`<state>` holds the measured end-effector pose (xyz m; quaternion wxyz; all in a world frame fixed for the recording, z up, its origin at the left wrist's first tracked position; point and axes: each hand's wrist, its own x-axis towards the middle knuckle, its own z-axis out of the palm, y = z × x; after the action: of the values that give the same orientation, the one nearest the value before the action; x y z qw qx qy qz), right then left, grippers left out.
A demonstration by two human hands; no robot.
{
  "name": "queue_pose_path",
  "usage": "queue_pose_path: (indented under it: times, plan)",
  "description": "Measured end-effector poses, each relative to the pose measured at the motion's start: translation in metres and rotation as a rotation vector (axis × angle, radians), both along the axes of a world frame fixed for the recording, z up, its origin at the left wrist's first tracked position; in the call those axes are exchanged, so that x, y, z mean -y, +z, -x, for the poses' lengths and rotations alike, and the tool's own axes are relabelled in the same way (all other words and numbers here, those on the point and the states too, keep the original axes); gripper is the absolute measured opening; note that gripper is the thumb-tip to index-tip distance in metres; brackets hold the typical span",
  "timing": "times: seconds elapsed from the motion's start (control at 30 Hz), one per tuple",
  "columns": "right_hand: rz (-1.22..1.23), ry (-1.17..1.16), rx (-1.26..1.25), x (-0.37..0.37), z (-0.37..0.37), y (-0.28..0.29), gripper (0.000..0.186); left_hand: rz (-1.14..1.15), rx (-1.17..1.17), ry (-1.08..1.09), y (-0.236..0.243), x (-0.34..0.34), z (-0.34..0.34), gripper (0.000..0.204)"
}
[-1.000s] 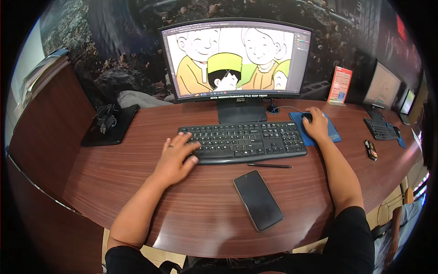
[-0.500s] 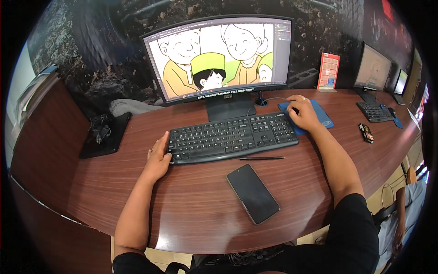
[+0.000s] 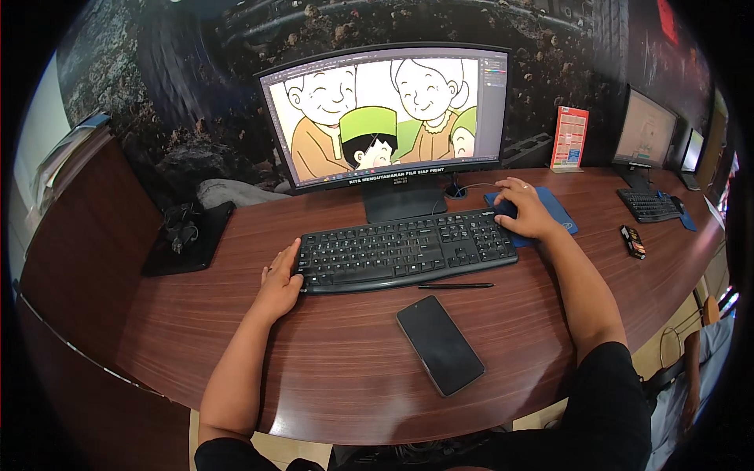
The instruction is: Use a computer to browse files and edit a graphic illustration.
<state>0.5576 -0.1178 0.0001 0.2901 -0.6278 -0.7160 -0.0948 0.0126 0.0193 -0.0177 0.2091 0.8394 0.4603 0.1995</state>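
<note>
In the head view, my only 1, I see the left hand [image 3: 281,286] lying along the left end of the black keyboard [image 3: 377,255], fingers straight and thumb by its front corner, touching it without wrapping round. The right hand [image 3: 529,213] is bent over a dark shape [image 3: 505,209], probably a mouse, at the edge of the blue mouse pad [image 3: 562,213]; I cannot tell whether the fingers grip it. The keyboard sits on the wooden desk [image 3: 345,345], below a monitor [image 3: 404,207] showing a coloured cartoon drawing.

For good control, I would keep the left touch light so the keyboard does not slide, and keep the right thumb clear of its corner. I would also mind the thin black pen [image 3: 455,286] just in front, and the phone [image 3: 441,345] beyond it, nearer the body.

As for writing, I note a pale printed strip [image 3: 397,177] along the monitor's lower bezel, a small maker's mark [image 3: 488,213] at the keyboard's upper right, and a red card [image 3: 569,141] with print too small to read.
</note>
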Motion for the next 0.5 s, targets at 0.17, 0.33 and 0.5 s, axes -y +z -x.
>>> queue_pose_path:
  times: [0.17, 0.33, 0.5]
  plan:
    - [-0.141, -0.151, 0.001, -0.006, -0.010, -0.012, 0.028, 0.007, -0.008, 0.011, 0.002, 0.001, -0.003, 0.076]
    - [-0.168, -0.372, -0.096, -0.012, -0.015, -0.025, 0.028, 0.013, -0.029, 0.022, 0.003, 0.003, -0.003, 0.075]
    - [-0.097, -0.411, -0.169, -0.012, -0.017, -0.028, 0.031, 0.030, -0.031, 0.031, 0.006, 0.007, -0.005, 0.074]
